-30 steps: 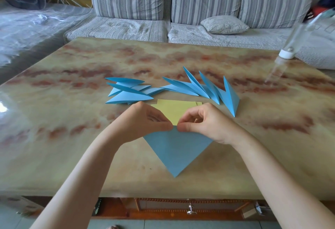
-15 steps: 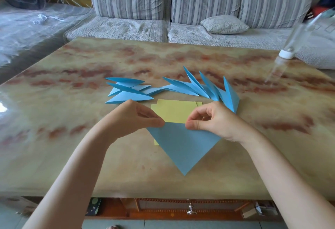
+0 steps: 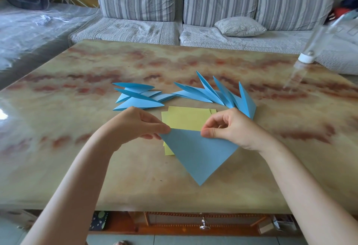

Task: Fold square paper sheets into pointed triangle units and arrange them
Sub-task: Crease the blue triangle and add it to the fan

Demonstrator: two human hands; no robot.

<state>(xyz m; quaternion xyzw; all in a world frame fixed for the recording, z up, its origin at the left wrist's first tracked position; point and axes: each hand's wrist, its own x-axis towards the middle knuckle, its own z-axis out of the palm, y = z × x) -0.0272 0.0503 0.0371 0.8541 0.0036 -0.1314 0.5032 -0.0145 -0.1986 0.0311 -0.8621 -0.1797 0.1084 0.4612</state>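
A blue paper sheet (image 3: 199, 153), folded into a triangle that points toward me, lies over a stack of yellow sheets (image 3: 186, 118). My left hand (image 3: 133, 124) pinches the triangle's top left corner. My right hand (image 3: 232, 126) pinches its top edge near the middle and covers the right corner. Behind the yellow stack, several finished blue pointed units lie in two groups: a flat pile (image 3: 135, 97) at the left and a fanned row (image 3: 219, 93) at the right, some standing on edge.
The marbled table (image 3: 77, 109) reaches to its front edge close to me, with a drawer below. A clear bottle with a white cap (image 3: 308, 56) leans at the far right corner. A striped sofa with a cushion (image 3: 240, 26) stands behind the table.
My hands have moved apart along the triangle's top edge, the left one toward the left corner. The blue triangle has shifted a little away from me and to the right, uncovering more yellow paper.
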